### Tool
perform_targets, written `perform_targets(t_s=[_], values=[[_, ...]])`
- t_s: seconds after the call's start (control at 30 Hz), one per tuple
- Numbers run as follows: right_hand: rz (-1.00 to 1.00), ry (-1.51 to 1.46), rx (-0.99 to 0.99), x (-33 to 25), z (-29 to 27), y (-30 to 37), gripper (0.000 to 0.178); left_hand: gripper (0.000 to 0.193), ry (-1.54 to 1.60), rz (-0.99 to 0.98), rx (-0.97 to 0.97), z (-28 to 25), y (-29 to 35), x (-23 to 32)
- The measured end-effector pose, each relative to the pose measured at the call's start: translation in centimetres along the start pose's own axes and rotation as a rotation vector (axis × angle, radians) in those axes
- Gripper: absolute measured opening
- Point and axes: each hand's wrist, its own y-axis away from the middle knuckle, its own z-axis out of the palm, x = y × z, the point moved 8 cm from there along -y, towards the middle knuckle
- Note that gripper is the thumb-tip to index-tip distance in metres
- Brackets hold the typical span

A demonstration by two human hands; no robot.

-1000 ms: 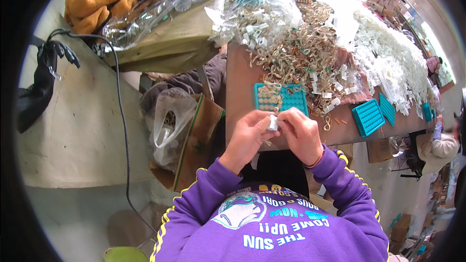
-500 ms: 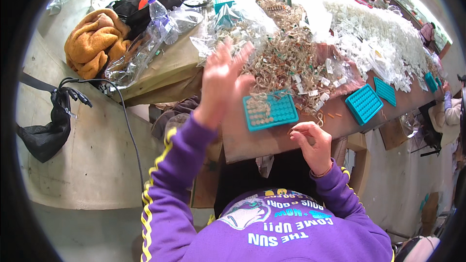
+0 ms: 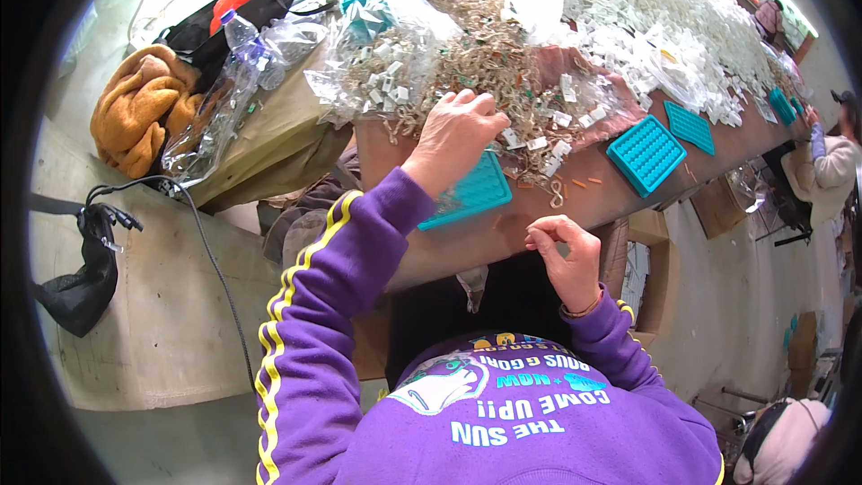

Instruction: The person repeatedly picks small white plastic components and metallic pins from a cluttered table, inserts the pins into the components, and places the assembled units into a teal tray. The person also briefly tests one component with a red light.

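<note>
My left hand (image 3: 456, 139) reaches over the near edge of a heap of tangled tan cords (image 3: 480, 58), its fingers curled down and their tips hidden among the strands. Beneath that hand and wrist lies a teal tray (image 3: 480, 193), partly covered, with its right part showing. My right hand (image 3: 567, 256) hovers at the table's front edge, thumb and fingertips pinched together; anything between them is too small to make out. A short looped cord (image 3: 558, 193) and several thin orange sticks (image 3: 588, 181) lie on the table beyond it.
Another teal tray (image 3: 646, 155) and a teal sheet with dimples (image 3: 690, 128) lie to the right. White tags (image 3: 664, 45) cover the table's far side. At left are a plastic bottle (image 3: 244, 40) and a mustard cloth (image 3: 144, 117). A person (image 3: 831, 171) sits far right.
My left hand has come down from a blurred raised position onto the cord heap, now covering part of the tray. The right hand keeps its pinch; the whole view has shifted slightly.
</note>
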Motion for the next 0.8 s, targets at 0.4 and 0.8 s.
perform_targets(t_s=[0.4, 0.8], values=[[0.037, 0.017, 0.088, 1.7, -3.0, -0.5, 0.002, 0.022, 0.193, 0.054, -0.087, 1.2, -1.0, -1.8], [-0.426, 0.759, -0.030, -1.1, -0.2, -6.0, 0.022, 0.022, 1.607, -1.002, 0.432, 0.0, 6.8, -6.8]])
